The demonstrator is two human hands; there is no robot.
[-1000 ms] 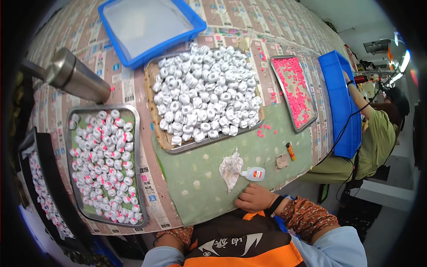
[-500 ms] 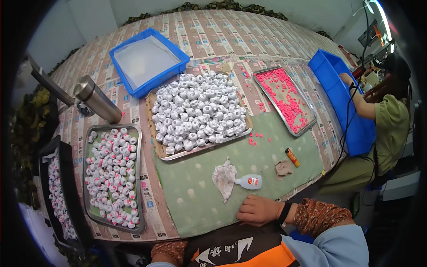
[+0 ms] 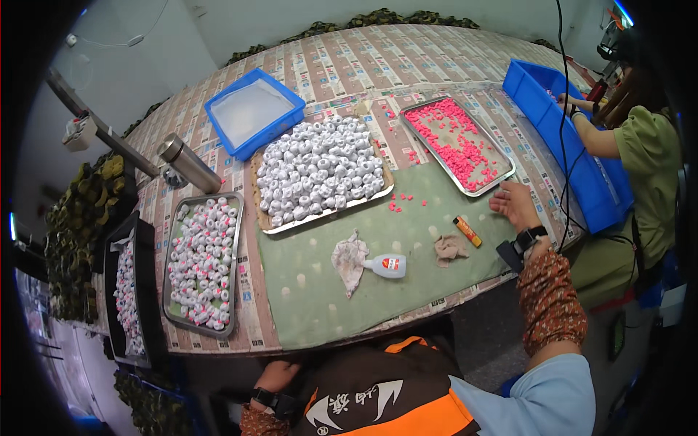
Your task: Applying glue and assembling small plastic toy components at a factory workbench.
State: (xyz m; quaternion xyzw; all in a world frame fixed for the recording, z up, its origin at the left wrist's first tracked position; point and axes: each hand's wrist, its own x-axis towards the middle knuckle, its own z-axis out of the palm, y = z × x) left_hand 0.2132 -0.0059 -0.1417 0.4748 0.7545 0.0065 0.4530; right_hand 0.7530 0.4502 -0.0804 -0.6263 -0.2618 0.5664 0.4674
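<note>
My right hand hovers by the near right corner of a metal tray of small pink pieces, fingers apart and nothing visible in them. An orange-and-black tube-like stick and a crumpled brown scrap lie on the green cloth just left of it. Further left, a translucent squeeze bottle lies on its side, its nozzle touching a stained white rag. My left hand is low at the table's near edge, its fingers hidden from view.
A tray heaped with white wrapped balls sits mid-table. To its left are a tray of white balls with pink bits, a black bin, and a steel flask. A co-worker's arm reaches into a blue bin at right.
My right hand has moved away from the squeeze bottle, out to the right, and its fingers have spread. My left hand has come into view at the near edge. The whole view has shifted.
</note>
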